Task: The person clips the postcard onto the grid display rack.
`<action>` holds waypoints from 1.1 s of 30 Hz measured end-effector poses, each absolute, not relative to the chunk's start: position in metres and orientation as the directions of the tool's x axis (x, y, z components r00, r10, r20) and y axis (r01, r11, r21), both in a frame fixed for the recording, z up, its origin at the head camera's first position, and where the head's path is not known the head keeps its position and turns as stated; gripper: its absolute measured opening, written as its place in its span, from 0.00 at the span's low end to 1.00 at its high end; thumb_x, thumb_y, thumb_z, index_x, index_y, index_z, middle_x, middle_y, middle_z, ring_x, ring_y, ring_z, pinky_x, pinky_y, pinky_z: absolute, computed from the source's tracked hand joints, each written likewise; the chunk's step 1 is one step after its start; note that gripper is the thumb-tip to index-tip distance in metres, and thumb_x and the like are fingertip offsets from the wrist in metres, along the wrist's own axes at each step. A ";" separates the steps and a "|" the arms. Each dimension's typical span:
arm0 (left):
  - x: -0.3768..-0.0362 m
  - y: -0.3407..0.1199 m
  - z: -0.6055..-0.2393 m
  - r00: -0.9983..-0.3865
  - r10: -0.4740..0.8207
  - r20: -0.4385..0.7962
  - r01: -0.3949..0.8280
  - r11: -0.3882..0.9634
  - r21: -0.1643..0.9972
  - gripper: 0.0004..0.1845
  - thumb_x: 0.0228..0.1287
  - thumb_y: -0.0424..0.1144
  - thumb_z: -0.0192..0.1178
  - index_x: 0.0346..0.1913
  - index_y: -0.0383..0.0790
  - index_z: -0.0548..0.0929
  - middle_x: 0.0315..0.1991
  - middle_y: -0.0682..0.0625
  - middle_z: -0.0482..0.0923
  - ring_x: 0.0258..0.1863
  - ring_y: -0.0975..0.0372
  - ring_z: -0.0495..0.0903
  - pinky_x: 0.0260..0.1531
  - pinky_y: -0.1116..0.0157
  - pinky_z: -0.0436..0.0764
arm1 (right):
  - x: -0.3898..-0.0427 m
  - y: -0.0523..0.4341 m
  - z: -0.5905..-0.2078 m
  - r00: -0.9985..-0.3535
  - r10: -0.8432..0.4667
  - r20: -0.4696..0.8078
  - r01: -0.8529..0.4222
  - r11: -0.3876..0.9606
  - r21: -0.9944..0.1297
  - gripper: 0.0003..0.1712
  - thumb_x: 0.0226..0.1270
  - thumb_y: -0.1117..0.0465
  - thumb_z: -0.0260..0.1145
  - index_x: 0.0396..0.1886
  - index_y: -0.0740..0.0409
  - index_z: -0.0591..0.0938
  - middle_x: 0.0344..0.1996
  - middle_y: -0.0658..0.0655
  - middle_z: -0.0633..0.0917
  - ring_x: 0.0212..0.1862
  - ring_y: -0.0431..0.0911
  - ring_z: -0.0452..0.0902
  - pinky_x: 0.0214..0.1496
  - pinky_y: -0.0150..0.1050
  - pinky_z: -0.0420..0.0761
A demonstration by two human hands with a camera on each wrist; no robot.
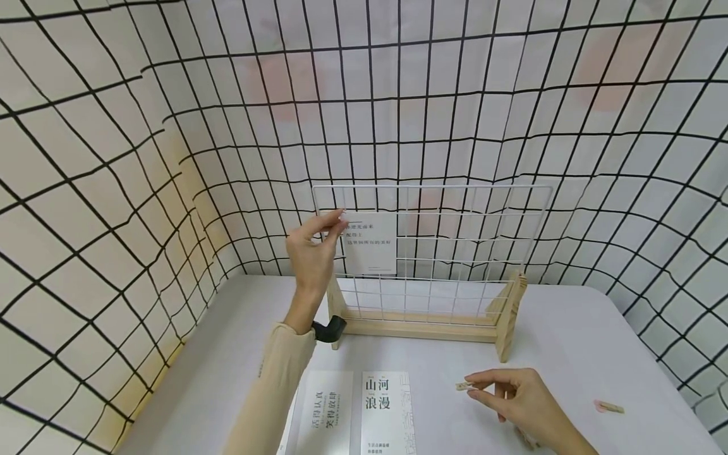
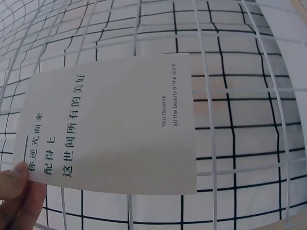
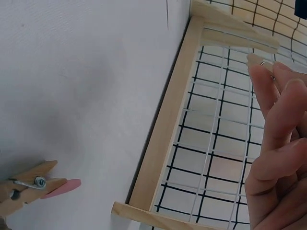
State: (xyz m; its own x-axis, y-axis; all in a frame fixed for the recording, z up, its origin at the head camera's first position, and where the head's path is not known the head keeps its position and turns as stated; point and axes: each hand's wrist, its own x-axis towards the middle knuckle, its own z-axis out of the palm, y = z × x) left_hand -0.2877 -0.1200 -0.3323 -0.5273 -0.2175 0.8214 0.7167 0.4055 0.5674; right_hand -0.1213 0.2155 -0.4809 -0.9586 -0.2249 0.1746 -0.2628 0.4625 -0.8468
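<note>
My left hand (image 1: 313,253) pinches a white card (image 1: 371,256) by its upper left corner between thumb and fingers. The card, printed with Chinese and English lines, stands upright against a white wire grid rack (image 1: 461,215) with a wooden base. In the left wrist view the card (image 2: 120,129) overlaps the grid, with my fingertips at its lower left corner. My right hand (image 1: 514,395) pinches a small wooden clothespin (image 1: 462,386) over the table, in front of the rack. Fingers hide most of that clothespin in the right wrist view.
Two printed cards lie side by side at the table's front, a grey one (image 1: 335,411) and a white one (image 1: 392,417). A wooden clothespin with pink trim (image 1: 611,407) lies at the right. Black wire mesh (image 1: 398,95) over white cloth surrounds the table.
</note>
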 end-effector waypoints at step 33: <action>-0.285 -0.102 -0.331 -0.451 -0.317 0.834 0.613 0.570 0.548 0.09 0.55 0.34 0.77 0.40 0.38 0.93 0.34 0.45 0.92 0.30 0.53 0.91 0.47 0.54 0.66 | -0.181 0.194 -0.381 -0.822 -0.223 0.523 -0.554 0.523 -0.648 0.12 0.51 0.66 0.83 0.34 0.47 0.93 0.29 0.44 0.88 0.19 0.36 0.62 0.19 0.32 0.63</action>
State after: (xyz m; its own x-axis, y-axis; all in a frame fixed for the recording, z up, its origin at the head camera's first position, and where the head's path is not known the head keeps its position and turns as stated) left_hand -0.2847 -0.1022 -0.3312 -0.4510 -0.3171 0.8343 0.6129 0.5695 0.5477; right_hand -0.1807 0.1941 -0.3813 -0.8224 -0.2228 0.5234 -0.5540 0.5230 -0.6478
